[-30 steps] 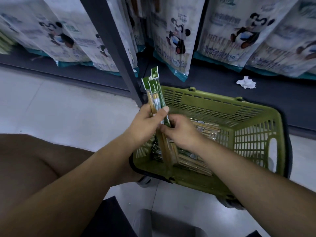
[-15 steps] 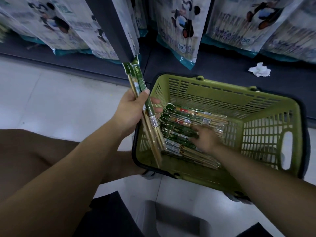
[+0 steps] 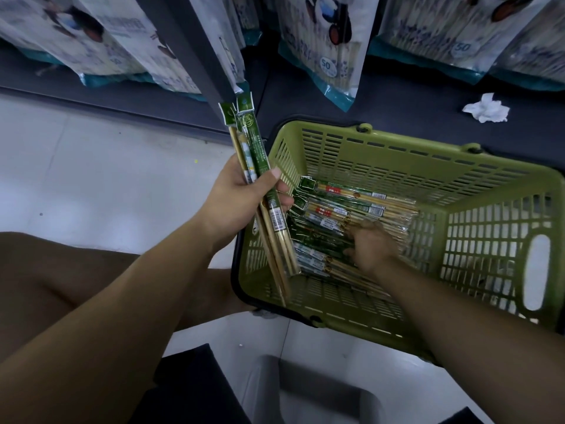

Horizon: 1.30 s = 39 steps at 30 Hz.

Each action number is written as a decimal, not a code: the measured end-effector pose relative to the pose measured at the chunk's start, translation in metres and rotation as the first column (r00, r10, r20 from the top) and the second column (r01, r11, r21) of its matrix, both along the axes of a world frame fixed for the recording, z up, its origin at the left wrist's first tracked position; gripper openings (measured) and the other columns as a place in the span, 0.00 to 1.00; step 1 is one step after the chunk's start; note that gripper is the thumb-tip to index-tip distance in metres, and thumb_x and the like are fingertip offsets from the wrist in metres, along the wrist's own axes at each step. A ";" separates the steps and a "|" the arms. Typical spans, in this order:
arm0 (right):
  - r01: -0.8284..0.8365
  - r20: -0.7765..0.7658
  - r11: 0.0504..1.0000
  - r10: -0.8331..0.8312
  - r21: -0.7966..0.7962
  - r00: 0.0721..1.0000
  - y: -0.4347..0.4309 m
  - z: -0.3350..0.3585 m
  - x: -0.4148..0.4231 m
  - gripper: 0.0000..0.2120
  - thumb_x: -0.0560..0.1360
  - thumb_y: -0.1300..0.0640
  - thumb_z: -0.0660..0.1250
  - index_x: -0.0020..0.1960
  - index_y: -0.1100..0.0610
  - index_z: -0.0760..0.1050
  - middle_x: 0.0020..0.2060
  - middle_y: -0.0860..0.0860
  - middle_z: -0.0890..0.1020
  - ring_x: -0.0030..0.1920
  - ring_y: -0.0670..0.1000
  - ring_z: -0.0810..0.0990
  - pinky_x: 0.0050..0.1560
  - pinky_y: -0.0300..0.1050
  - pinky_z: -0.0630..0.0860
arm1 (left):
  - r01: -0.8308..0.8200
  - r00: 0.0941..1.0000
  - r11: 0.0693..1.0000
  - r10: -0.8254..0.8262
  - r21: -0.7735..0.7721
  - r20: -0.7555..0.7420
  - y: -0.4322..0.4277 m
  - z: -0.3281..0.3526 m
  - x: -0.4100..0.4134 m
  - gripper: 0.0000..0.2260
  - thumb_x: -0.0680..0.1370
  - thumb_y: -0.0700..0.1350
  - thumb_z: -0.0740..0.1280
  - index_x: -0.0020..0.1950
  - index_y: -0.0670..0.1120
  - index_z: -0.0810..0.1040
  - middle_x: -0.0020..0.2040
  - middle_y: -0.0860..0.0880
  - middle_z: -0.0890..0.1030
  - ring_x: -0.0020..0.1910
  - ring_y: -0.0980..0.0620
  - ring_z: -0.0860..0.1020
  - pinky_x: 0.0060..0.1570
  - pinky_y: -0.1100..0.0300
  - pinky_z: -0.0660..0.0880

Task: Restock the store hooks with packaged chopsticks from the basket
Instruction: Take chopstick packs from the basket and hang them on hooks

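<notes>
A green plastic basket [image 3: 397, 148] stands on the floor with several chopstick packs [image 3: 351, 206] lying across its bottom. My left hand [image 3: 241, 197] grips a small bundle of chopstick packs [image 3: 253, 142] upright beside the basket's left rim, green header cards pointing up. My right hand [image 3: 371, 246] is down inside the basket on the pile, blurred, fingers among the packs; whether they hold one cannot be told.
A dark shelf upright [image 3: 195, 47] rises just above the held bundle. Large panda-print bags [image 3: 324, 38] hang over the low dark shelf base. A crumpled white tissue [image 3: 486, 107] lies on that base. My bare knee [image 3: 61, 270] is at lower left.
My right hand left the bundle and dropped into the basket onto the pile. My left hand kept the bundle, now a little left of the basket rim.
</notes>
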State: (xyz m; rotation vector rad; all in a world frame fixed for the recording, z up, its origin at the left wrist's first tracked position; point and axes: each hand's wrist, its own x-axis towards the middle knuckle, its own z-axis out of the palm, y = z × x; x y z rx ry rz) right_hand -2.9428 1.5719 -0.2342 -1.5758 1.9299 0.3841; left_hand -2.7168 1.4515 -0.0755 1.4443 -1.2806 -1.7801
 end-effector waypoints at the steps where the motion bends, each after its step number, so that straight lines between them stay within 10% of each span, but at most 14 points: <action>1: -0.021 -0.004 1.000 0.021 -0.007 1.000 0.000 -0.001 0.000 0.20 0.77 0.45 0.71 0.66 0.52 0.76 0.63 0.53 0.78 0.66 0.56 0.72 0.60 0.48 0.73 | 0.011 1.000 1.000 -0.011 -0.006 -0.005 0.000 0.000 0.000 0.05 0.84 0.38 0.65 0.58 0.41 0.70 0.40 0.44 0.83 0.40 0.41 0.85 0.43 0.49 0.83; 11: 0.055 0.129 0.997 -0.048 -0.047 0.990 0.000 0.014 -0.019 0.07 0.81 0.48 0.66 0.57 0.46 0.79 0.48 0.52 0.81 0.50 0.54 0.79 0.41 0.44 0.72 | -0.021 0.998 0.994 0.026 0.104 -0.049 0.003 0.004 0.000 0.02 0.84 0.37 0.64 0.56 0.41 0.74 0.38 0.46 0.83 0.41 0.44 0.85 0.43 0.54 0.83; 19: 0.435 0.648 0.900 -0.308 -0.040 0.696 -0.034 0.100 -0.004 0.07 0.80 0.50 0.68 0.43 0.43 0.78 0.31 0.43 0.82 0.29 0.41 0.78 0.27 0.35 0.70 | -0.030 1.000 0.973 0.029 0.227 0.004 0.018 -0.001 -0.014 0.04 0.84 0.40 0.64 0.58 0.45 0.72 0.45 0.44 0.80 0.44 0.47 0.83 0.46 0.50 0.82; 23: 0.406 0.779 0.912 -0.209 -0.063 0.591 -0.045 0.148 0.026 0.06 0.80 0.50 0.69 0.45 0.44 0.80 0.37 0.41 0.84 0.35 0.40 0.82 0.31 0.31 0.74 | -0.027 1.000 0.988 0.026 0.155 0.006 0.023 0.002 -0.021 0.10 0.84 0.43 0.65 0.65 0.45 0.74 0.56 0.43 0.83 0.58 0.42 0.81 0.57 0.43 0.80; 27: 0.393 0.754 0.895 -0.107 -0.211 0.648 -0.049 0.170 0.051 0.09 0.80 0.53 0.69 0.44 0.56 0.83 0.32 0.52 0.81 0.32 0.51 0.76 0.34 0.49 0.71 | -0.141 0.963 0.949 0.198 0.283 -0.184 0.027 0.013 -0.031 0.20 0.81 0.49 0.67 0.68 0.39 0.71 0.59 0.41 0.82 0.57 0.44 0.83 0.58 0.49 0.80; 33: 0.315 0.631 0.854 0.019 -0.414 0.776 -0.046 0.168 0.067 0.06 0.77 0.49 0.72 0.51 0.51 0.83 0.35 0.40 0.72 0.35 0.38 0.71 0.33 0.30 0.64 | -0.201 0.949 0.931 0.262 0.305 -0.175 0.023 0.026 -0.035 0.10 0.84 0.42 0.64 0.62 0.38 0.72 0.54 0.38 0.81 0.52 0.42 0.82 0.56 0.50 0.82; 39: 0.583 0.850 0.770 -0.105 -0.260 0.517 -0.043 0.143 0.055 0.07 0.81 0.50 0.67 0.51 0.47 0.84 0.37 0.47 0.85 0.36 0.54 0.81 0.35 0.51 0.77 | -0.141 0.989 0.973 0.145 0.180 -0.006 0.008 0.025 -0.022 0.16 0.85 0.41 0.62 0.67 0.30 0.69 0.44 0.41 0.80 0.41 0.47 0.83 0.45 0.51 0.82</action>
